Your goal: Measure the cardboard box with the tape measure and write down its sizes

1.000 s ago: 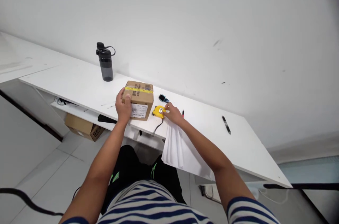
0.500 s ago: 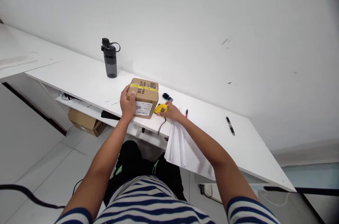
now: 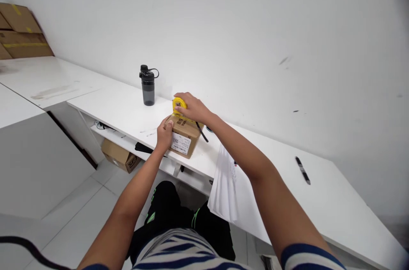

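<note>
A small cardboard box (image 3: 193,142) with a white label and yellow tape stands on the white desk. My left hand (image 3: 164,136) grips its left side, the thumb lying on the top edge. Over the top of the box, my right hand (image 3: 193,107) is closed on a yellow tape measure (image 3: 179,105), whose black wrist strap (image 3: 202,132) hangs down the right side. Whether any blade is pulled out cannot be made out. Behind the box and the right forearm, a watch (image 3: 209,129) is mostly hidden.
A dark water bottle (image 3: 148,91) stands behind the box, near the wall. Loose papers (image 3: 223,189) hang over the front edge under my right forearm. A black pen (image 3: 302,170) lies to the right. Cardboard boxes (image 3: 27,44) are stacked far left, and another box (image 3: 119,155) is below the shelf.
My right hand has lifted the tape measure from the desk beside the box to above its top. My left hand stays on the box. The view has shifted left.
</note>
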`<state>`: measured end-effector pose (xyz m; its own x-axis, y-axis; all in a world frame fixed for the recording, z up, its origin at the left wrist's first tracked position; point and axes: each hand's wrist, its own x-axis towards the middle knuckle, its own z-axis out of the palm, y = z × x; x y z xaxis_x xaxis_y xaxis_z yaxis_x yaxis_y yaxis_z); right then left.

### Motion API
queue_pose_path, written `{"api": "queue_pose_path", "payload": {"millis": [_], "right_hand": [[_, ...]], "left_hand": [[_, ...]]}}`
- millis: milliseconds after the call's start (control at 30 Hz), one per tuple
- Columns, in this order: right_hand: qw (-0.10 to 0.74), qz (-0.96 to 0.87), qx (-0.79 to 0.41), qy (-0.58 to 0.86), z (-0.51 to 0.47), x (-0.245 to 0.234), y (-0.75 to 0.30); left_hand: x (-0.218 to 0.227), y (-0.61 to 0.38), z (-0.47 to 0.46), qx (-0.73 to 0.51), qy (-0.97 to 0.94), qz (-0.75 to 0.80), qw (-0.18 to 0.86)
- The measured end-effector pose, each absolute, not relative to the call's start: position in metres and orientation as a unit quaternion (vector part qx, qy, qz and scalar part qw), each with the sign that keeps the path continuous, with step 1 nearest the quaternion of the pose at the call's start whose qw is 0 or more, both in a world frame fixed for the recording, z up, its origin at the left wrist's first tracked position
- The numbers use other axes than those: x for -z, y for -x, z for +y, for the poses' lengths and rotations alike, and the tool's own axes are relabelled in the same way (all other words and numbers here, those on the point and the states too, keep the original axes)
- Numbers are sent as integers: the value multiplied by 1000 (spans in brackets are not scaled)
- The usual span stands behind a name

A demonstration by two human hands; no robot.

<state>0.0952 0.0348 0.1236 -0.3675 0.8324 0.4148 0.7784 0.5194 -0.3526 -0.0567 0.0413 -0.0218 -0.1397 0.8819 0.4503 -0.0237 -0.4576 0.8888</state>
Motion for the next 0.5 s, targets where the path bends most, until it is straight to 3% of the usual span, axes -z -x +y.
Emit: {"api": "queue_pose_path", "payload": {"millis": [167, 500], "right_hand": [[247, -868, -84, 422, 53, -108, -91], [214, -849, -82, 477, 13, -115, -112]], "left_hand": [[23, 55, 40, -642, -558, 391, 351], [20, 57, 37, -641, -576, 392, 323]]}}
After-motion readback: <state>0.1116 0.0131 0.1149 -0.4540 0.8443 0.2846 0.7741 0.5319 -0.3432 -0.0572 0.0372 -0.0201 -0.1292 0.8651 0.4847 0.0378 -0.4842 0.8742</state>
